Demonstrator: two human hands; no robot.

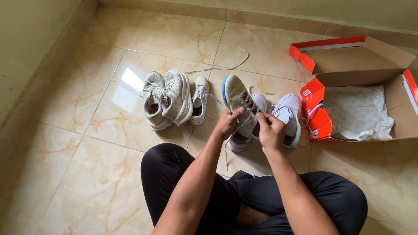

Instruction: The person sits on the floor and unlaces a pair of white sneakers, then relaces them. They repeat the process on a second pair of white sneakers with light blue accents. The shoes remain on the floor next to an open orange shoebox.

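A pale grey sneaker (239, 102) with a blue-edged sole stands tilted on the tiled floor in front of me. My left hand (227, 123) pinches its white lace at the eyelets. My right hand (271, 130) grips the other side of the same lace, close to the tongue. A loose lace end hangs down below my left hand. A white sneaker (288, 114) lies just right of the hands, partly hidden by my right hand.
Three more pale sneakers (167, 99) lie grouped to the left, one (200, 100) narrow and white. A loose lace (226, 66) curls on the floor (87, 130) behind them. An open red shoebox (317, 114) with white tissue paper sits at right. My crossed legs in black trousers (261, 200) fill the foreground.
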